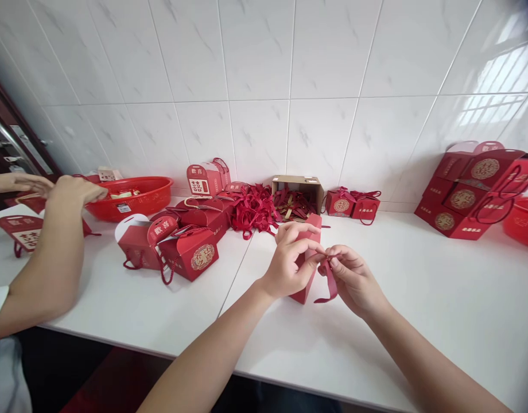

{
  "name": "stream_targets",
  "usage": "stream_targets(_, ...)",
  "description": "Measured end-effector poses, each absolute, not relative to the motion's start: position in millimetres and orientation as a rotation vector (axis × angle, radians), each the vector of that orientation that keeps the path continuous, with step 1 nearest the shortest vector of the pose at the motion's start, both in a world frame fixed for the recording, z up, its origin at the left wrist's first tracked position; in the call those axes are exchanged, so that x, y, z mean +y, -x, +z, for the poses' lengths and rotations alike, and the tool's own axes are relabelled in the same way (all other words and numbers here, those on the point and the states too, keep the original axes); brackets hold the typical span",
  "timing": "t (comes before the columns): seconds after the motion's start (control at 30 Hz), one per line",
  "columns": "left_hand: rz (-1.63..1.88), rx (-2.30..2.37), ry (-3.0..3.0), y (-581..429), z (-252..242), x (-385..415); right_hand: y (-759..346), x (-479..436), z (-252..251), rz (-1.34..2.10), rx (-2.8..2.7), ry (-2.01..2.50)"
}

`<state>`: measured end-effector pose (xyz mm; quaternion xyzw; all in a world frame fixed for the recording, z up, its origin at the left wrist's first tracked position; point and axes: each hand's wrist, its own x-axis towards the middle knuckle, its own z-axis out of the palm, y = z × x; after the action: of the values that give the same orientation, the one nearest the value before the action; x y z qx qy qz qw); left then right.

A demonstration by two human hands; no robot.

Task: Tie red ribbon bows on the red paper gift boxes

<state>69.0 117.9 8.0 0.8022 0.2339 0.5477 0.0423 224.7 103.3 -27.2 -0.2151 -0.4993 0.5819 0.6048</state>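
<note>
A red gift box (pixel 301 295) stands on the white table, partly hidden behind my left hand (pixel 292 261). Against its right side, the thumb and fingers of my left hand pinch a dark red ribbon (pixel 332 285). My right hand (pixel 353 278) meets the left at the fingertips and is also closed on the ribbon, at what looks like a loop or knot. A loose ribbon tail hangs between the two hands. The exact shape under the fingertips is hidden.
Left of my hands lie a heap of red ribbon bows (pixel 254 207) and several red gift boxes (pixel 189 252). Behind stands a cardboard box (pixel 319 192) of ribbon pieces, beside two small boxes (pixel 353 205). Stacked boxes (pixel 466 198) rise at right. A co-worker's arm (pixel 59 246) reaches near a red basket (pixel 147 201).
</note>
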Motion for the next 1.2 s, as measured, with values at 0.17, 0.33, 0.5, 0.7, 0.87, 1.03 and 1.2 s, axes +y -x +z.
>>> stream_targets(0.17, 1.683, 0.765, -2.443, -70, 10, 117, -220, 101, -25, 1.358, -1.081, 0.462)
stream_targets(0.33, 1.691, 0.736, -2.444, -70, 13, 116, -221, 102, -24, 1.503, -1.044, 0.408)
stream_targets(0.5, 1.705, 0.756, -2.486, -72, 12, 118, -220, 101, -25, 1.671, -0.946, 0.38)
stream_targets(0.7, 1.998, 1.016, -2.376, -74, -5, 136, -230, 112, -20, 1.519, -0.751, 0.479)
stream_targets(0.87, 1.873, 1.197, -1.834, -70, -12, 149, -245, 129, -21, 1.299, -0.821, 0.563)
stream_targets(1.03, 1.71, 0.896, -1.747, -69, -10, 148, -248, 131, -23, 1.068, -1.094, 0.662)
stream_targets(1.2, 1.497, 0.763, -1.792, -73, -13, 141, -241, 119, -21, 0.711, -1.461, 0.791)
